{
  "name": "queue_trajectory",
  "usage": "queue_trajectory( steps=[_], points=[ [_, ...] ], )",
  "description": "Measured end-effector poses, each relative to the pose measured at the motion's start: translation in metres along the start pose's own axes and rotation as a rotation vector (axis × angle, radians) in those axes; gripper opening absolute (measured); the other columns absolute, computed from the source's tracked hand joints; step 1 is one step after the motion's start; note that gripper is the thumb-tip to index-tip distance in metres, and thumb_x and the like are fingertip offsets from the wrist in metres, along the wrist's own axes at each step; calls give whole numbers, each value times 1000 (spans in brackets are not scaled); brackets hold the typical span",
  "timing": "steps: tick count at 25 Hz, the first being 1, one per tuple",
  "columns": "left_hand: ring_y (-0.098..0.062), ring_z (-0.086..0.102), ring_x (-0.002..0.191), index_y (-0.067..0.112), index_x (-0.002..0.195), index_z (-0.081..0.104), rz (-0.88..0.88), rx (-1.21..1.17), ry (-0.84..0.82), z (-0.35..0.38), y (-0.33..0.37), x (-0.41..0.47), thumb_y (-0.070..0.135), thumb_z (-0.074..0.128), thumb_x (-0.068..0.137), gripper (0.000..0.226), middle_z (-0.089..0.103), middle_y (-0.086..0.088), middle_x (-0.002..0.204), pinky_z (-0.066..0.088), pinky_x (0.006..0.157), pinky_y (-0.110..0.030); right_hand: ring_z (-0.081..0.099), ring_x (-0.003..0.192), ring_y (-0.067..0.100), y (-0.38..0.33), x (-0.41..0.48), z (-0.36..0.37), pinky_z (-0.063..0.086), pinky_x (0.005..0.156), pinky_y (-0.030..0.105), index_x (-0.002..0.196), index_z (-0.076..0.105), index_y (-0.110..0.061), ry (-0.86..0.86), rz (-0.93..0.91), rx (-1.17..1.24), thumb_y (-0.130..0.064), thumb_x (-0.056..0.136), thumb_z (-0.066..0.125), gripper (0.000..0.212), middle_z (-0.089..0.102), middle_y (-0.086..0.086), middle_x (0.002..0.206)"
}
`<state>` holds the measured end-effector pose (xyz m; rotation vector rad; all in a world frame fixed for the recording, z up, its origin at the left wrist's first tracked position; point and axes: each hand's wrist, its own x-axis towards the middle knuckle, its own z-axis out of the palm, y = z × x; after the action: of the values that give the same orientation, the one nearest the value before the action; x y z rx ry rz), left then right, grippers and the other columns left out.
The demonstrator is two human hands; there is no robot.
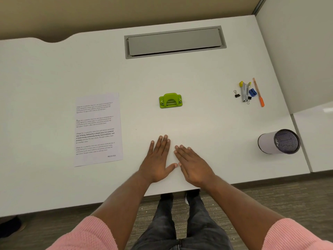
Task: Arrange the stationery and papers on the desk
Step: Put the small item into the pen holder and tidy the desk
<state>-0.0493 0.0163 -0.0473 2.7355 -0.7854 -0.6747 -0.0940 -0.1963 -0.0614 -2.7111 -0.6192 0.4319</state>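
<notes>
A printed sheet of paper (98, 129) lies flat at the left of the white desk (207, 116). A green hole punch (170, 100) stands at the middle. At the right lies a small cluster: a stapler (244, 92), black binder clips (237, 94), a blue sharpener (252, 92) and an orange-tipped pencil (258, 92). A mesh pen cup (279, 141) lies on its side near the right edge. My left hand (158, 162) and my right hand (193, 164) rest palm down near the front edge, fingers spread, thumbs almost touching, holding nothing.
A grey cable hatch (174, 42) is set into the back of the desk. A partition wall (297, 60) rises along the right side. A second white surface (317, 138) adjoins at the right. Carpet and my legs show below the front edge.
</notes>
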Motion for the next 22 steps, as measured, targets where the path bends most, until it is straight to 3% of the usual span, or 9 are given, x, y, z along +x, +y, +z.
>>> queue_trajectory(
  steps=[4, 7, 11, 13, 15, 17, 20, 22],
  points=[
    [-19, -27, 149, 12, 155, -17, -19, 19, -1, -1, 1, 1, 66, 23, 98, 89, -26, -5, 163, -3, 124, -49, -6, 155, 19, 15, -11, -17, 6, 124, 51, 159, 3, -10, 9, 271, -111, -47, 105, 24, 69, -2, 6, 168],
    [-20, -25, 150, 11, 156, -15, -20, 39, 15, 2, 2, 1, 64, 24, 99, 87, -23, -7, 164, -2, 124, -50, -11, 154, 22, 5, -7, -12, 1, 124, 54, 159, -5, -10, -49, 270, -116, -54, 104, 21, 74, -9, 7, 168],
    [-22, -21, 151, 10, 157, -11, -12, 40, 36, 6, 1, 1, 61, 24, 101, 83, -18, -9, 165, 0, 124, -51, -8, 154, 21, -8, 4, -4, -1, 125, 48, 159, 1, -10, -13, 206, -54, -46, 106, 24, 68, -6, 7, 167],
    [-21, -20, 152, 10, 157, -10, -9, 14, 48, 6, 0, 1, 56, 26, 102, 80, -18, -8, 165, 1, 124, -51, 14, 154, 22, -7, 10, -6, 14, 125, 42, 157, 19, -8, 58, 180, 11, -36, 106, 38, 61, 16, 10, 165],
    [-20, -20, 152, 11, 157, -10, -11, -9, 53, 6, 1, 0, 53, 27, 102, 79, -17, -8, 165, 0, 124, -50, 44, 139, 27, -8, 17, -4, 40, 114, 39, 147, 45, -6, 154, 143, 61, -22, 100, 58, 51, 47, 14, 151],
    [-19, -20, 151, 11, 157, -10, -20, -23, 56, 6, 1, 0, 51, 27, 102, 77, -17, -7, 165, -2, 125, -48, 60, 122, 29, -12, 23, -7, 54, 94, 37, 132, 62, -7, 186, 124, 73, -8, 86, 72, 47, 62, 14, 134],
    [-17, -20, 151, 11, 157, -8, -30, -60, 67, 5, 3, 0, 47, 29, 102, 76, -16, -5, 166, -2, 125, -47, 69, 98, 29, -14, 30, -13, 59, 66, 33, 110, 74, -5, 189, 98, 13, 5, 67, 77, 45, 72, 12, 113],
    [-16, -20, 151, 12, 158, -8, -36, -82, 71, 4, 4, 0, 45, 31, 101, 76, -15, -5, 166, -2, 125, -45, 67, 81, 27, -15, 33, -18, 51, 49, 30, 91, 74, -6, 146, 100, -31, 5, 64, 75, 29, 70, 8, 93]
  ],
)
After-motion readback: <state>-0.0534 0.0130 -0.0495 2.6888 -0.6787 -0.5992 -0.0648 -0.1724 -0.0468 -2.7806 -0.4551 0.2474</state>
